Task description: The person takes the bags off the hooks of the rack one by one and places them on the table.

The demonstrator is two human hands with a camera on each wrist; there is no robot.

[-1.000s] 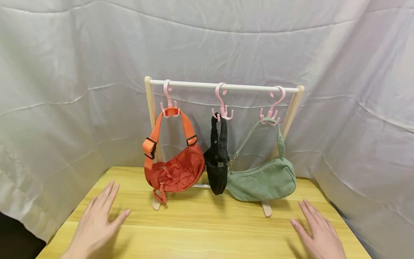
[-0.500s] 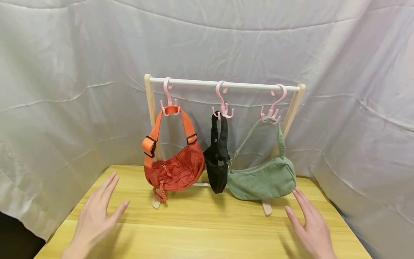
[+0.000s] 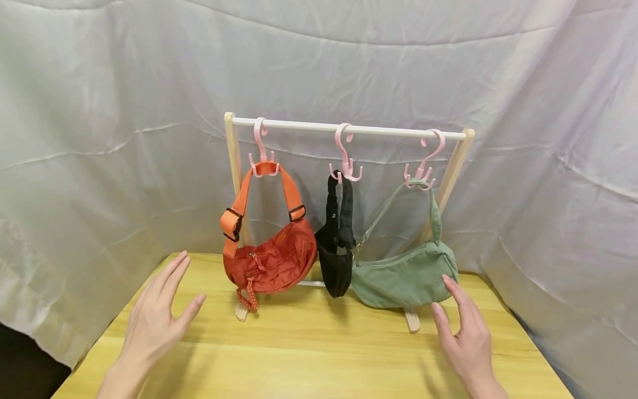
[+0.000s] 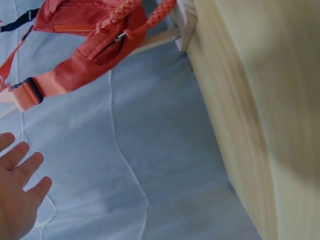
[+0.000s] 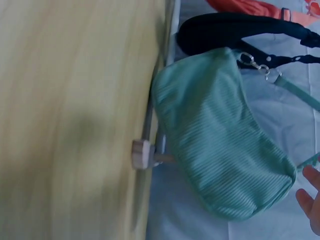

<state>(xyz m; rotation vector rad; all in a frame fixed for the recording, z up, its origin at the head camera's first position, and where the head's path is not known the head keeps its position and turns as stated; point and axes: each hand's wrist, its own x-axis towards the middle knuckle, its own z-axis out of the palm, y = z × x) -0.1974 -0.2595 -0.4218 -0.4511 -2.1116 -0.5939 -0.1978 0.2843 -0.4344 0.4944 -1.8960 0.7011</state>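
My left hand [image 3: 157,313] hovers over the table's left side, fingers extended and thumb apart, holding nothing. The red bag [image 3: 274,257] with orange strap hangs to its right from a pink hook [image 3: 260,141]. My right hand [image 3: 466,332], empty with fingers spread, is in front of the green corduroy bag [image 3: 404,280]; its fingertips overlap the bag's lower right corner in the head view, and contact cannot be told. In the right wrist view the fingers [image 5: 306,200] appear beside that bag's end. Between the two hangs a black bag [image 3: 335,266], seen edge-on.
A wooden rack with a white bar [image 3: 309,127] carries the bags on pink hooks, the middle one [image 3: 344,152] and the right one [image 3: 428,158] included. It stands on the wooden table [image 3: 309,360]. Grey cloth [image 3: 399,66] surrounds the back and sides.
My right hand has moved leftward and up to the green bag's lower right corner. The left hand has risen slightly. The bags hang as before.
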